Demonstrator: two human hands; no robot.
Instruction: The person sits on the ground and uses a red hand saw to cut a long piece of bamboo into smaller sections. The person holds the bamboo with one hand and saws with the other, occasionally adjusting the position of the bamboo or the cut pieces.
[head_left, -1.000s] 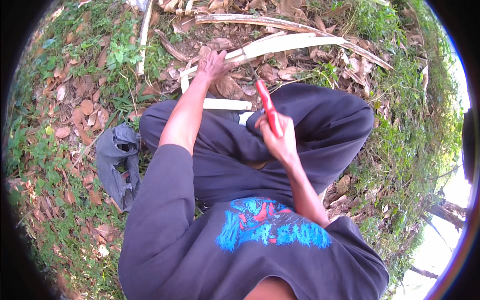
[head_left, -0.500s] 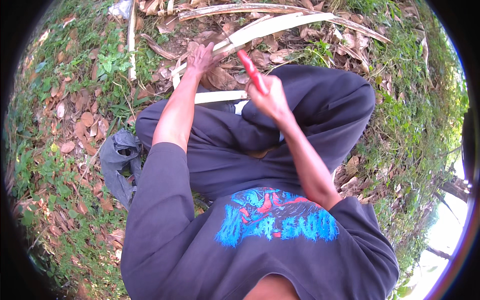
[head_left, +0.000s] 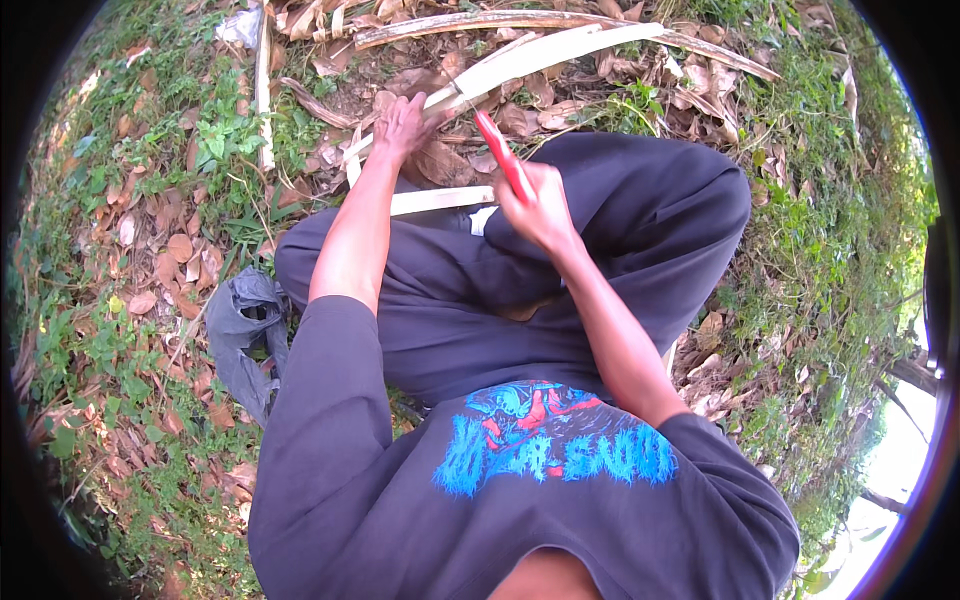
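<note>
My left hand (head_left: pixel 402 130) is closed on a long pale strip (head_left: pixel 560 55), which looks like peeled wood or plant stalk and slants up to the right. In my right hand (head_left: pixel 541 207) is a knife-like tool with a red handle (head_left: pixel 503 155). Its thin dark blade (head_left: pixel 457 87) lies across the strip, just right of my left hand; the blade's exact shape is too small to tell. A second pale piece (head_left: pixel 440 200) lies between my crossed legs and the left hand.
A long dry stalk (head_left: pixel 480 20) curves along the far ground. Another narrow strip (head_left: pixel 263 90) lies at the far left, near a clear plastic scrap (head_left: pixel 238 28). A dark plastic bag (head_left: pixel 243 330) sits beside my left knee. Brown leaves and low green plants cover the ground.
The red-handled tool has come slightly toward me, its blade sliding along its own line across the strip. My left hand stays on the strip. The whole view has shifted a little.
</note>
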